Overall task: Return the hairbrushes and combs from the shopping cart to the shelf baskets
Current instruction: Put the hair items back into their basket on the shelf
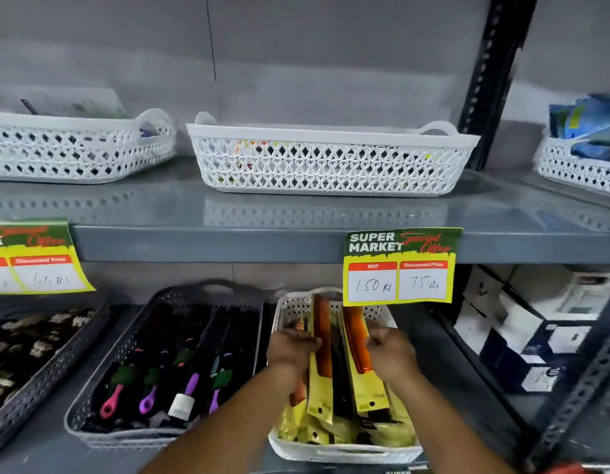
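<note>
A white lattice basket (341,453) on the lower shelf holds several packaged combs in yellow sleeves. My left hand (291,348) grips the left side of an orange comb pack (322,336) that stands tilted in the basket. My right hand (390,350) holds a second orange comb pack (356,340) on the right. A black comb (339,367) lies between them. To the left, a grey basket (91,388) holds several hairbrushes (185,381) with pink, purple and white handles. The shopping cart is out of view.
The upper shelf carries three white baskets, the middle one (331,159) with small coloured items. A price tag (399,266) hangs from the shelf edge above the comb basket. White boxes (536,330) sit at the lower right, and a dark perforated post (491,63) rises at the right.
</note>
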Motion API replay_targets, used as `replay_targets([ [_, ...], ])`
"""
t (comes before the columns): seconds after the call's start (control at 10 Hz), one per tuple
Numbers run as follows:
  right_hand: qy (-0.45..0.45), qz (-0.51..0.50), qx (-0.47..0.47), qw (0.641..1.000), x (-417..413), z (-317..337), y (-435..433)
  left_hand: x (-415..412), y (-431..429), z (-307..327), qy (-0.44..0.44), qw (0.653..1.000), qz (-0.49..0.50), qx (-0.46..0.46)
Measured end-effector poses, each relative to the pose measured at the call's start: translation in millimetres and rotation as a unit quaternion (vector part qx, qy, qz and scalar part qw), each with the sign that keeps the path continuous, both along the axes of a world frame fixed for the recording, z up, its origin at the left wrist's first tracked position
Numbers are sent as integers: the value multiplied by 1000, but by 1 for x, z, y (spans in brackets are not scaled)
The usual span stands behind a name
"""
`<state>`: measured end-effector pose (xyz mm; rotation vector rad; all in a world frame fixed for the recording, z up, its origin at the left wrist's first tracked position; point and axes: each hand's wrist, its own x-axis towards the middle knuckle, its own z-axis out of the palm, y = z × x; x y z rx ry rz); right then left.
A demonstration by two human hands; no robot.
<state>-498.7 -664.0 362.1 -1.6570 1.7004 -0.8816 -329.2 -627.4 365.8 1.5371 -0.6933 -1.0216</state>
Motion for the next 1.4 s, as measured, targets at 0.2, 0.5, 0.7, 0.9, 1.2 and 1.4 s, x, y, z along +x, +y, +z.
replay_targets([
  [0.2, 109, 14, 28, 994, 4, -2, -4, -10, -10, -18, -136, 986, -26, 90],
  [0.5, 238, -4, 83, 968, 14, -11, -5, -19, -11, -10, -287, 947, -69, 128],
  [0.7, 285, 18, 47, 957, 23, -16, -5, -24, -12, -8, -319, 933, -90, 138],
  [0.9, 354, 18, 20, 935, 30, -15, 0, -35, -15, -5, -405, 895, -110, 152],
  [1.2, 326, 19, 8, 945, 30, -17, 2, -41, -11, -1, -422, 886, -112, 155],
  [1.4, 274, 23, 4, 961, 25, -9, 6, -39, -2, 4, -465, 867, -108, 144],
])
